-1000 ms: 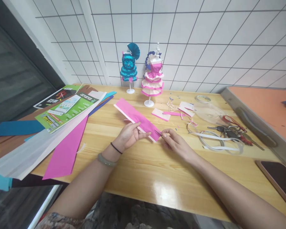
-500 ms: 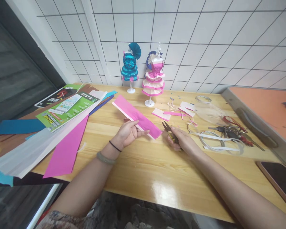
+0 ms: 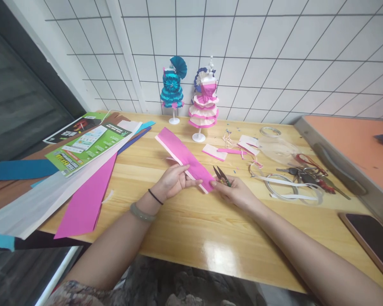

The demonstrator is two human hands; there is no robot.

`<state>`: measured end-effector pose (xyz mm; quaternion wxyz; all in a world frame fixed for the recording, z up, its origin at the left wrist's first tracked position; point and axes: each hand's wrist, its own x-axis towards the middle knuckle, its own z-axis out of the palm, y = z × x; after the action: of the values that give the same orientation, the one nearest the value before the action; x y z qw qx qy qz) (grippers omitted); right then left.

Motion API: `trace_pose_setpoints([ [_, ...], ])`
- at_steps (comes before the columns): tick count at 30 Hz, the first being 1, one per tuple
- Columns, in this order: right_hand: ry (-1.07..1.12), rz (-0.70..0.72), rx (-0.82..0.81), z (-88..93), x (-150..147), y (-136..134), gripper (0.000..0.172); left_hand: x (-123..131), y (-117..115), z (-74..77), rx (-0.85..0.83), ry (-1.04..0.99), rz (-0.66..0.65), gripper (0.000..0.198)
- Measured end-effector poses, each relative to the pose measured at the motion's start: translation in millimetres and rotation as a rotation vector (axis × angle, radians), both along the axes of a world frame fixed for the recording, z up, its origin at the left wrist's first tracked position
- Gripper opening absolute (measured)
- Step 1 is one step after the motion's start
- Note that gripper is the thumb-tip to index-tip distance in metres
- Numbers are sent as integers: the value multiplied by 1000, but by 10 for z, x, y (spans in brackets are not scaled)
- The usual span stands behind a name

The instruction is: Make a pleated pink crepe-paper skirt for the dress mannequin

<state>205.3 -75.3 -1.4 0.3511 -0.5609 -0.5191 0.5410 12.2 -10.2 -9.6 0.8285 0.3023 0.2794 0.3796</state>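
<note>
A strip of pink crepe paper with a white layer along its lower edge slants across the middle of the table. My left hand pinches it from below, thumb on top. At the strip's lower right end, the thumb of my right hand touches the paper. Small dark-bladed scissors are kept in that same hand, blades slightly apart and pointing up and away from the strip. Beyond the strip stands a mini dress form in a pink and white ruffled dress, with a teal-dressed form on its left.
Cut pink and white paper scraps lie behind the scissors. Rolls of white tape, keys and a phone are on the right. Coloured paper sheets and a green packet spread over the left.
My right hand has moved left to the strip's end, its thumb now on the paper. The scissors have turned upward in its grip. The strip has shifted slightly.
</note>
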Motion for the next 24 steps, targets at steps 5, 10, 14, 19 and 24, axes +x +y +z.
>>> trace_pose_setpoints([
  [5, 3, -59, -5, 7, -3, 4, 43, 3, 4, 14, 3, 2, 14, 11],
  [10, -10, -48, 32, -48, 40, 11, 43, -2, 10, 14, 3, 7, 13, 11],
  [14, -92, -46, 69, -69, 73, 23, 43, -4, 13, 8, -9, 11, 21, 11],
  [19, -143, -30, 183, 75, 97, -50, 43, -4, 27, -3, -10, 12, 29, 12],
  [24, -226, 144, 157, 198, 119, -126, 38, -8, 44, -3, -15, 6, 71, 8],
])
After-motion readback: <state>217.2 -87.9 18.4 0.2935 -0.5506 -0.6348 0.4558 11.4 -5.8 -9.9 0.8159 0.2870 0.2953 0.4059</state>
